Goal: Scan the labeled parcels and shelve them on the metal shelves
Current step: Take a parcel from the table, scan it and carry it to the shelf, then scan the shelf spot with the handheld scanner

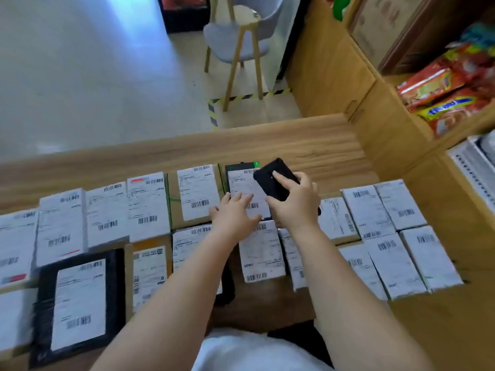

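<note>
Head view: the whole picture is soft with motion blur, so the print on the labels cannot be read; only barcodes show as dark stripes. Parcels at the left edge and along the bottom are cut off by the frame. The forearms cover parts of the middle parcels, and the white garment (pixel 257 352) at the bottom hides the near edge of the counter (pixel 294 145). At the far right only a corner of a pale perforated metal shelf (pixel 471 170) is in frame.

The labeled parcels (pixel 107 212) lie flat in rough rows across the wooden counter, most touching their neighbours. A black parcel (pixel 242 180) lies in the far row, near the middle, its white label facing up.

Both arms reach forward over the rows. The left hand (pixel 235 212) lies palm down with fingers straight and spread, resting on the black parcel's label, its thumb towards the brown box (pixel 195 194) beside it. The right hand (pixel 292 202) grips a black scanner (pixel 273 178), fingers curled round its body and the index finger laid straight along its back. The scanner is tilted above the right part of the black parcel; whether it touches the parcel cannot be told.

Beyond the counter stand a chair (pixel 235 41) and red snack packets (pixel 444 87) on a wooden shelf.
</note>
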